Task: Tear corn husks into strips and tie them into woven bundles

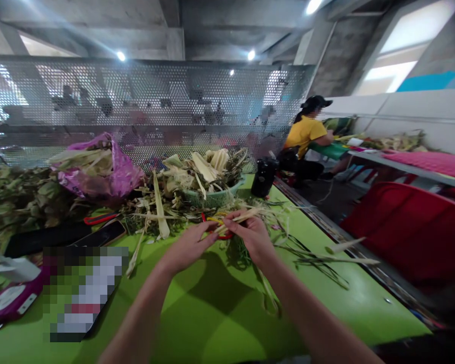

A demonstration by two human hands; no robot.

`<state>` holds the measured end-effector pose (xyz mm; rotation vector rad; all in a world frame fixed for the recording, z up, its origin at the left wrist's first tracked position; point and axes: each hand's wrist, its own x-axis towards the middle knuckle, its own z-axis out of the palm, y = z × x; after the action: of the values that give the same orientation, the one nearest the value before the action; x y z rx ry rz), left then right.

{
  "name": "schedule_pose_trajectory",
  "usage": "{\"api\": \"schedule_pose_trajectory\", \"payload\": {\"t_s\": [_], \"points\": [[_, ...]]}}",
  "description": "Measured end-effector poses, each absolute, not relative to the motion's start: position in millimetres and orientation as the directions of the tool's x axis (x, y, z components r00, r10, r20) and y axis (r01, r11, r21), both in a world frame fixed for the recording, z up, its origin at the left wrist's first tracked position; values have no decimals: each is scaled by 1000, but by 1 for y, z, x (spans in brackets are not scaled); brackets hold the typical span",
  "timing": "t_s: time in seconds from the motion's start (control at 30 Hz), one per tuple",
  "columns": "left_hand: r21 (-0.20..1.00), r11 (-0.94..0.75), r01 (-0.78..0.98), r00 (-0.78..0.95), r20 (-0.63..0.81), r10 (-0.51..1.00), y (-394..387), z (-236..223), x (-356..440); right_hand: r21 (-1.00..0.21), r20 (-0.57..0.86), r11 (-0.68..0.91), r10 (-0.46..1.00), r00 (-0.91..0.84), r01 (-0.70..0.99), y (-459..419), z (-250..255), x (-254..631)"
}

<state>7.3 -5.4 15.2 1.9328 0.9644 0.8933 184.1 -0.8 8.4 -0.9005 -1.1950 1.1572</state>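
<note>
My left hand and my right hand meet over the green table, fingertips pinched. A pale strip of dried husk runs between them, gripped by both. Just behind and under the fingers show red and yellow loops, perhaps scissor handles, partly hidden. Below my right hand lies a tangle of green strands. Beyond the hands stands a green basket heaped with pale husks. One long husk piece lies left of it.
At left are a pink plastic bag of husks, a red-handled tool, phones and a magenta device. A black canister stands behind; dry stems lie right. A red chair and a person in yellow are beyond.
</note>
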Motion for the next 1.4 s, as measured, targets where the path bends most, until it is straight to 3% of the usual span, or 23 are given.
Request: {"api": "schedule_pose_trajectory", "payload": {"t_s": [0.13,0.27,0.43,0.67,0.8,0.9,1.0,1.1,1.17,1.27,1.33,1.4], "points": [[886,-415,204,467,285,837,-8,14,26,-966,245,235,965,-98,-105,-5,10,181],[867,-413,280,423,274,864,-5,5,34,-935,348,348,937,-19,71,-3,13,187],[790,-481,382,421,314,851,-5,3,32,-967,255,255,966,28,21,0,12,193],[765,-506,399,427,333,841,-10,14,33,-948,311,305,948,72,87,1,10,191],[789,-402,464,275,302,913,-5,12,23,-915,382,380,924,-17,136,-6,19,204],[888,-318,331,161,279,947,1,10,10,-847,382,406,914,-138,343,-29,23,222],[971,-216,104,117,204,972,4,10,1,-692,210,446,876,-434,567,-63,15,246],[989,-146,-23,122,147,982,5,10,-1,-611,46,491,805,-591,621,-91,0,277],[990,-127,-61,123,134,983,4,8,-1,-522,28,448,860,-510,726,-102,-6,302],[992,-100,-83,111,109,988,2,4,-3,-339,87,243,970,-227,909,-105,0,331],[993,-82,-86,108,91,990,0,1,-6,-343,133,211,976,-175,915,-100,10,333],[992,-68,-109,111,81,991,-1,-2,-10,-390,190,283,956,-224,876,-91,19,319]]}}
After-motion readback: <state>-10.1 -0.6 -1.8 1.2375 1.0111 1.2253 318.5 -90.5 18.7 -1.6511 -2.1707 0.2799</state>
